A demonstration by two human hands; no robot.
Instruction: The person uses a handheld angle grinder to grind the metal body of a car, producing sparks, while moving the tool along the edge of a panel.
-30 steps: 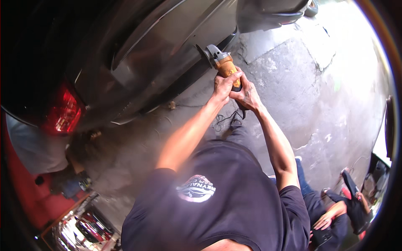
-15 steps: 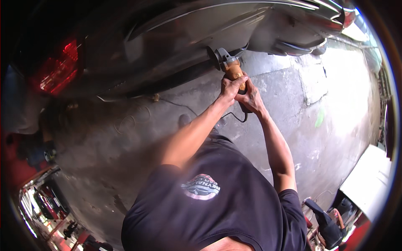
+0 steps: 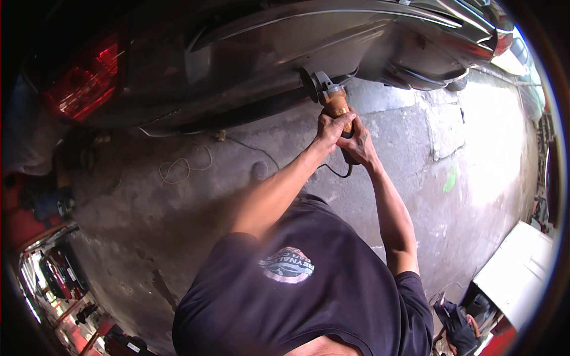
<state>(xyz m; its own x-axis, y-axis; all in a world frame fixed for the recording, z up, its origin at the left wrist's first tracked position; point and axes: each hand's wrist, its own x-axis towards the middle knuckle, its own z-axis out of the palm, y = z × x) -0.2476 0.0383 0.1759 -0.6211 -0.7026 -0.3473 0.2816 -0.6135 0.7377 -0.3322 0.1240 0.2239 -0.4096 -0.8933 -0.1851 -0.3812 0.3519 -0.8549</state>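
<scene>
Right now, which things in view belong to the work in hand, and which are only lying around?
In use:
grinder, held in left grip and right grip
its black cord
dark car, likely, near the disc

Lying about, it seems:
pale looped cord on the floor
white panel, lower right

The left hand [image 3: 332, 129] and right hand [image 3: 360, 145] are gripping an orange grinder [image 3: 337, 103], whose disc [image 3: 308, 85] is standing near a dark car [image 3: 243, 62]
</scene>
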